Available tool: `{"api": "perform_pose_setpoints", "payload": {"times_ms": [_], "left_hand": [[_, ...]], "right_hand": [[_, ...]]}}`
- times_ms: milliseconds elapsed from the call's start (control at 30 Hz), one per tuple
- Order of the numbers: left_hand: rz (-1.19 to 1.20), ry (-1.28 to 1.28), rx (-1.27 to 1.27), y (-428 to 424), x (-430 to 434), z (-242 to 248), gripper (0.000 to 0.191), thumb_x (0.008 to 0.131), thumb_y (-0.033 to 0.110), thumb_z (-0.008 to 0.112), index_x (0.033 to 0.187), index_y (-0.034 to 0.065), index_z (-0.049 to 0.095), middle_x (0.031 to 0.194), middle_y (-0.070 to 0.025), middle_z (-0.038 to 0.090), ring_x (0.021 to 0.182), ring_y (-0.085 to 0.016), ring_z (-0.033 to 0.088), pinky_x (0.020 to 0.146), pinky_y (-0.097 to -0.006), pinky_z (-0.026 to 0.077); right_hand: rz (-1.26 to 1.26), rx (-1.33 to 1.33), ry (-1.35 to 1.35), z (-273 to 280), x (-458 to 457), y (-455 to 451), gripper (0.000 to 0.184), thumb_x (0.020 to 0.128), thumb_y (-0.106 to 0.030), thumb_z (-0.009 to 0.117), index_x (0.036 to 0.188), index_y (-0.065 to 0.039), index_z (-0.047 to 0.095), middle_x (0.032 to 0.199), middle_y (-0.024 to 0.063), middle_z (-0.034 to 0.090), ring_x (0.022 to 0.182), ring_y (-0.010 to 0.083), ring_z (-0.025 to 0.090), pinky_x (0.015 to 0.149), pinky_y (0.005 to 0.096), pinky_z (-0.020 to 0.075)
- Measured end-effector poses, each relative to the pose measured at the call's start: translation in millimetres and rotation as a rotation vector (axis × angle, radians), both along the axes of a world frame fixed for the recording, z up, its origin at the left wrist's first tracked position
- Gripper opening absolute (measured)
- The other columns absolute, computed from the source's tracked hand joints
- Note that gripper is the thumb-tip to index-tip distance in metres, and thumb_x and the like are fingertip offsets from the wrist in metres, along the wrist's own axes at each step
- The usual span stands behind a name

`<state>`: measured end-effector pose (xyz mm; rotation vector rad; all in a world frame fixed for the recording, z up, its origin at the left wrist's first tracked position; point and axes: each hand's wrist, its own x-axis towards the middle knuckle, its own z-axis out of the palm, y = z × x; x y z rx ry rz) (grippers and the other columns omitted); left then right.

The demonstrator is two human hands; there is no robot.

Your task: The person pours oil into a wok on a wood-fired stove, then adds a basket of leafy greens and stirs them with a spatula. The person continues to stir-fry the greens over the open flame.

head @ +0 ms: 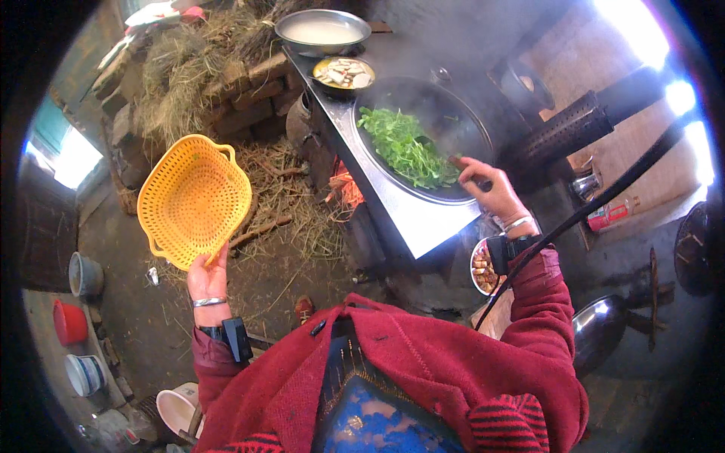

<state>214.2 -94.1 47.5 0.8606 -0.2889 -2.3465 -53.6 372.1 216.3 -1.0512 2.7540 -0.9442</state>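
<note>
Out to the left, my left hand grips the rim of a yellow perforated plastic basket, tilted so its inside shows; it looks empty apart from a green scrap. My right hand is closed around the handle of a cooking spatula at the near right side of a large wok. The spatula's dark blade is partly buried in leafy greens. Those greens lie heaped over the wok's left and near side, and steam rises from it.
The wok sits in a metal-topped stove with fire at its left opening. Behind are a bowl of sliced white food and a metal basin of pale liquid. A black hose crosses near my right arm. Straw and sticks litter the floor.
</note>
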Motion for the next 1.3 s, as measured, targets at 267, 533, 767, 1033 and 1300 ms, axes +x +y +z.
{"api": "perform_pose_setpoints", "payload": {"times_ms": [267, 533, 767, 1033, 1300], "left_hand": [[-0.008, -0.006, -0.039, 9.5, -1.4, -1.8, 0.05, 0.081, -0.011, 0.04, 0.13, -0.0012, 0.037, 0.128, -0.0198, 0.047, 0.115, -0.039, 0.05, 0.094, -0.0538, 0.048], [-0.021, 0.008, -0.009, 21.5, -1.5, 6.6, 0.048, 0.082, -0.01, 0.04, 0.129, -0.0024, 0.038, 0.128, -0.0199, 0.048, 0.115, -0.039, 0.05, 0.094, -0.053, 0.048], [-0.011, 0.03, 0.025, 18.9, -5.2, -6.4, 0.049, 0.081, -0.011, 0.04, 0.129, -0.0026, 0.037, 0.128, -0.0207, 0.047, 0.115, -0.039, 0.05, 0.094, -0.053, 0.048], [-0.007, 0.001, 0.009, 23.5, -5.1, 2.8, 0.05, 0.081, -0.01, 0.041, 0.13, -0.001, 0.038, 0.129, -0.0203, 0.048, 0.117, -0.039, 0.05, 0.095, -0.0538, 0.047], [-0.016, 0.024, -0.047, 25.4, -3.4, 5.7, 0.05, 0.08, -0.011, 0.042, 0.129, -0.0009, 0.04, 0.129, -0.0192, 0.048, 0.118, -0.037, 0.049, 0.098, -0.0526, 0.045]], "right_hand": [[0.023, 0.05, -0.048, -68.0, -67.5, -21.3, 0.009, 0.077, -0.005, 0.063, 0.085, -0.006, 0.064, 0.106, 0.0134, 0.064, 0.098, 0.0275, 0.063, 0.082, 0.0313, 0.0476], [-0.147, 0.124, 0.246, -114.2, -127.5, -47.9, 0.01, 0.074, -0.005, 0.062, 0.082, -0.011, 0.064, 0.087, 0.0129, 0.064, 0.092, 0.0351, 0.061, 0.076, 0.0361, 0.0492], [0.126, 0.499, 0.128, -105.9, -57.6, -25.2, 0.016, 0.068, -0.002, 0.063, 0.081, -0.012, 0.065, 0.106, 0.0177, 0.062, 0.108, 0.0368, 0.055, 0.086, 0.0425, 0.0467], [0.105, 0.336, 0.25, -117.1, -98.3, -25.7, 0.016, 0.071, -0.002, 0.059, 0.083, -0.011, 0.065, 0.102, 0.015, 0.063, 0.107, 0.0359, 0.056, 0.086, 0.0438, 0.0457], [-0.209, -0.076, 0.087, -72.3, -112.2, -30.3, 0.011, 0.078, -0.009, 0.063, 0.088, -0.008, 0.067, 0.082, 0.0094, 0.068, 0.077, 0.0202, 0.065, 0.074, 0.0306, 0.0499]]}}
